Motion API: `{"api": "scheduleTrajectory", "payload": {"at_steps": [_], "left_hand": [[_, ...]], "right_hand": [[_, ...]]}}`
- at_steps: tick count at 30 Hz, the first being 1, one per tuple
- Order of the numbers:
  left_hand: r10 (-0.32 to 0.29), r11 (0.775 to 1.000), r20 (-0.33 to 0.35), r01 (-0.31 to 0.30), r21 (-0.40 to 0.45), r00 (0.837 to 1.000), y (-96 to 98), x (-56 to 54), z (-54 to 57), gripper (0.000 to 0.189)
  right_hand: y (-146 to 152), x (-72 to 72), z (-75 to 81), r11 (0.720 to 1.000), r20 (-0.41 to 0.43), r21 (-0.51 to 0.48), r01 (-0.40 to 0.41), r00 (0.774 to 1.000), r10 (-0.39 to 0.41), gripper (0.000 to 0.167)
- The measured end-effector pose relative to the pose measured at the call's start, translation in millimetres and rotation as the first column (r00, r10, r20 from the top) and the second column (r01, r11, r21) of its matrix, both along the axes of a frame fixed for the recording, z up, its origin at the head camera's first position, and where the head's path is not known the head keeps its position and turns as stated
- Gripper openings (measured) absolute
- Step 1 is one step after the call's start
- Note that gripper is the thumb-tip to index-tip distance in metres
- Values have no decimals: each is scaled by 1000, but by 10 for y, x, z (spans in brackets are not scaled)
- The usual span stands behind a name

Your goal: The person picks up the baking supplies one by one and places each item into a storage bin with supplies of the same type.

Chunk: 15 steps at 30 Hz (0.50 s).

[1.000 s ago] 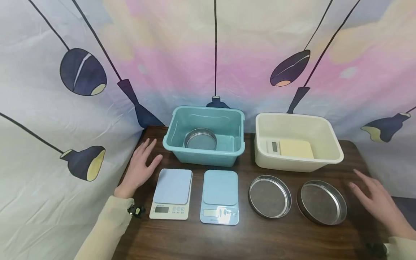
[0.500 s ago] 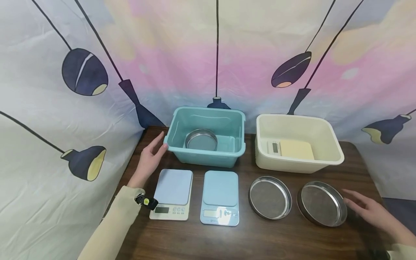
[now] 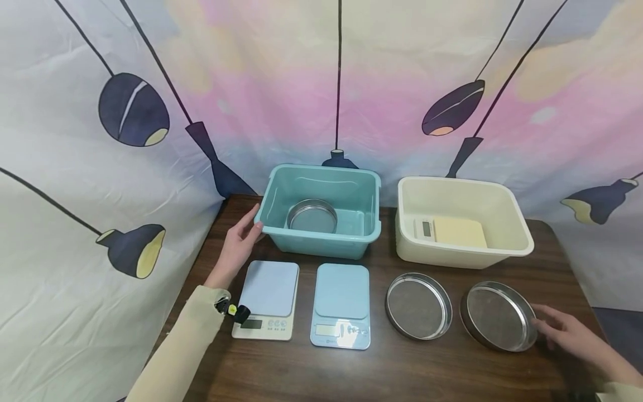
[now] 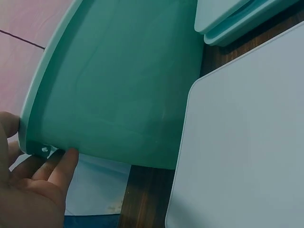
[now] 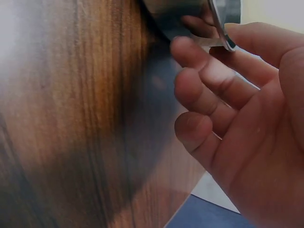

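Observation:
At the left end of a teal plastic bin (image 3: 321,244), my left hand (image 3: 235,248) grips the rim. The left wrist view shows the thumb over the bin's edge and the fingers beneath it. A round metal sieve (image 3: 498,319) lies at the right of the table, its right rim pinched by my right hand (image 3: 570,334). In the right wrist view, the thumb sits over the sieve's edge (image 5: 217,21), with fingers against its outer wall. Another sieve (image 3: 418,308) lies just left of it. Inside the bin rests a third sieve (image 3: 312,218).
A white kitchen scale (image 3: 268,290) and a light blue one (image 3: 341,293) lie before the bin on the dark wooden table (image 3: 392,371). To the right, a cream bin (image 3: 442,258) holds a yellow-topped scale (image 3: 459,231). A printed cloth (image 3: 281,72) hangs behind.
My left hand has moved right from the table's left side onto the teal bin's rim. My right hand has come down and left to the right sieve's rim.

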<state>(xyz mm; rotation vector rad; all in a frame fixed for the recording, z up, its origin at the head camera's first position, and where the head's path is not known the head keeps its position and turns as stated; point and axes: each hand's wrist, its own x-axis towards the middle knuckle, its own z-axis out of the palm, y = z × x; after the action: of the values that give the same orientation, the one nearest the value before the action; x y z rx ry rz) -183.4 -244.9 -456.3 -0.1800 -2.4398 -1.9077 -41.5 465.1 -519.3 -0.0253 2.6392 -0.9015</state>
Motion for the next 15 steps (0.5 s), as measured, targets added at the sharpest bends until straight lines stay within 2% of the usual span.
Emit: {"api": "scheduleTrajectory", "payload": {"at_steps": [5, 10, 15], "left_hand": [[4, 1000, 1, -4, -9, 1000, 12, -6, -13, 55], [-8, 1000, -10, 8, 17, 1000, 8, -12, -38, 55], [-4, 1000, -17, 5, 24, 1000, -4, -12, -48, 56]], "right_hand": [[-3, 16, -39, 999, 0, -32, 29, 1000, -29, 51], [-20, 22, -52, 996, 11, -41, 77, 997, -77, 49], [-36, 52, -53, 994, -38, -48, 101, 994, -103, 45]]}}
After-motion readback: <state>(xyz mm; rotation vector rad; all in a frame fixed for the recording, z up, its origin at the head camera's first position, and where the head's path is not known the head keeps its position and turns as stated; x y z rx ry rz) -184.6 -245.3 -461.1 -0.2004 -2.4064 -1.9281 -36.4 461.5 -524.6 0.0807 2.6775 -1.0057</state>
